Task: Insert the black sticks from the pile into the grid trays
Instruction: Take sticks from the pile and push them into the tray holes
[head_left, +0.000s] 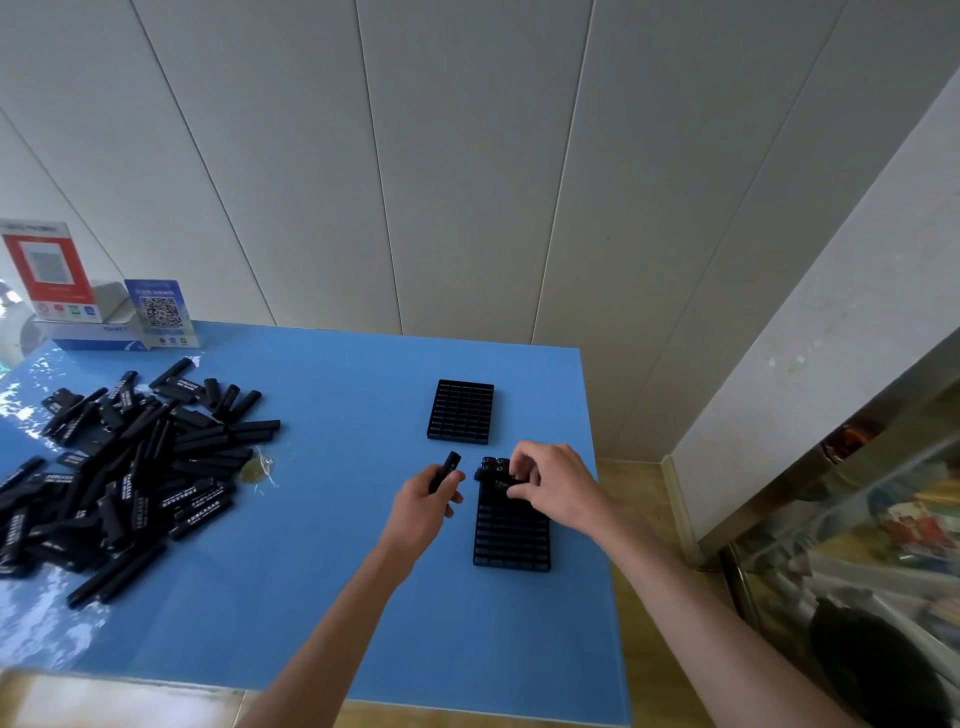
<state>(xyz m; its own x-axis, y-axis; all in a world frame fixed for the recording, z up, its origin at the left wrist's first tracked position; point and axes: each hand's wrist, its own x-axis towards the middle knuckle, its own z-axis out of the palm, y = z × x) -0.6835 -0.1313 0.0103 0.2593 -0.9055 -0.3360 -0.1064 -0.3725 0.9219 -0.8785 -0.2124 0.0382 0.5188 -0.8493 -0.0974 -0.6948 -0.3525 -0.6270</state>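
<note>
Head view looks down on a blue table (322, 571). Landmark: the near grid tray (511, 540), lying toward the table's right edge. Well to the left of that tray sprawls the pile of black sticks (130, 467). Just beyond it lies a second grid tray (461, 411), its slots bare. Over the near tray's far end, the right hand (553, 486) curls its fingers around sticks standing in the slots (493, 466). Just left of that tray, the left hand (423, 506) grips one black stick (447, 469), tilted, held off the table.
</note>
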